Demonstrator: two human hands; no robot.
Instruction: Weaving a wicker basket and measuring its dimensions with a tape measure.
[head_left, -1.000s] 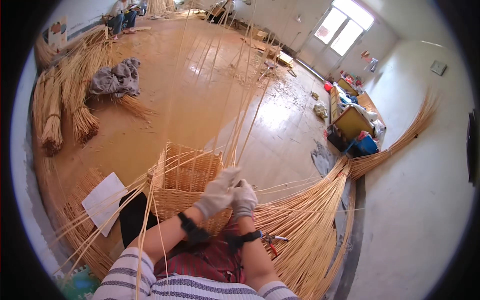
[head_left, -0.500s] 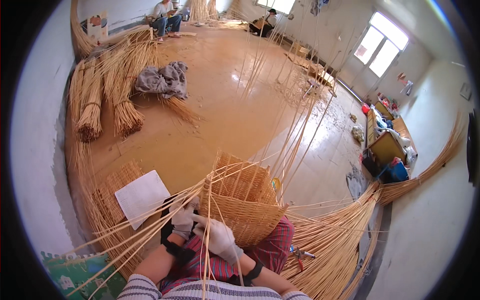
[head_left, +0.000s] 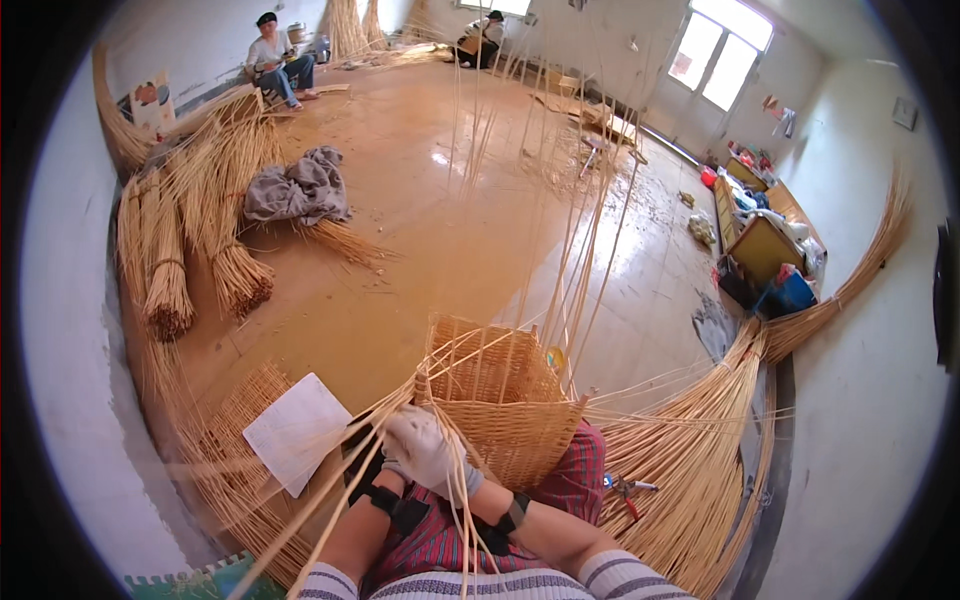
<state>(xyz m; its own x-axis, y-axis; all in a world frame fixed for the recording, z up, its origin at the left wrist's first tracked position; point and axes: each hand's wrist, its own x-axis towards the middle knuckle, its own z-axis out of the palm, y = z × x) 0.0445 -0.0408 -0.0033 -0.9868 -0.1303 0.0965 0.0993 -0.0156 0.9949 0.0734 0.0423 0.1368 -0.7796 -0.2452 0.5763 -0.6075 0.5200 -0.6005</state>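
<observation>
A square-sided woven wicker basket (head_left: pixel 515 440) rests tilted on my lap, its mouth facing away from me. My right hand (head_left: pixel 430 450), in a pale work glove, is closed at the basket's left corner, around long wicker strands (head_left: pixel 345 470). These loose strands fan out from that corner toward the lower left, and some hang down over my lap. My left hand (head_left: pixel 393 466), gloved too, lies against the right one and is mostly covered by it; its fingers are hidden. Tall thin stakes (head_left: pixel 572 300) rise from the basket's far right side.
Loose wicker rods (head_left: pixel 670 460) spread at my right, with red-handled pliers (head_left: pixel 626 495) on them. A white sheet (head_left: pixel 297 430) lies over a flat woven panel (head_left: pixel 238 405) at left. Rod bundles (head_left: pixel 165 280) bear a grey cloth (head_left: pixel 298 190). Two people sit at the far wall.
My right hand has moved up and left to the basket's corner, now covering most of the left hand. The loose strands have swung downward. The whole view has shifted slightly.
</observation>
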